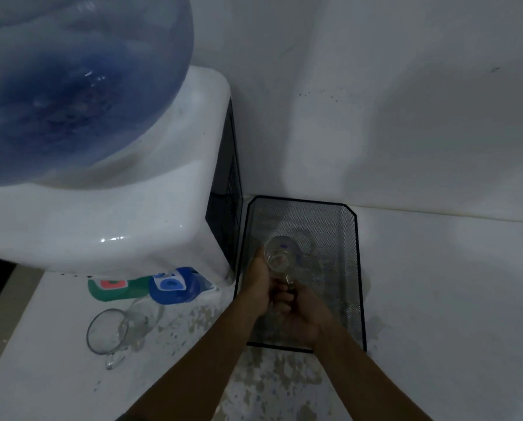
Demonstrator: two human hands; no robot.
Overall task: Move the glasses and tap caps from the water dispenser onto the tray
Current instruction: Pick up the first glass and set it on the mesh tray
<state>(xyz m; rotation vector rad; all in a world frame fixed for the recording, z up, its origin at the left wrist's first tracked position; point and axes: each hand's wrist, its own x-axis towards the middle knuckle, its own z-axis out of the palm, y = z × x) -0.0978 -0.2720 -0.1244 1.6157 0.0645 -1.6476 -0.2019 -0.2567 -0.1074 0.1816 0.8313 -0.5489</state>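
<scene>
Both hands hold one clear glass mug (280, 253) over the black mesh tray (349, 268). My left hand (258, 287) wraps the mug's left side, and my right hand (299, 314) grips its handle from below. A second clear glass mug (114, 332) stands on the white counter under the water dispenser (117, 214). Beneath the dispenser's front sit a green tap cap with a red mark (117, 288) and a blue tap cap (173, 287). Something blue shows through the held mug; I cannot tell what it is.
A large blue water bottle (72, 86) tops the dispenser at the upper left. White walls close the corner behind the tray. The counter (436, 299) is white with grey speckled stains near my arms. A dark gap lies at the far left edge.
</scene>
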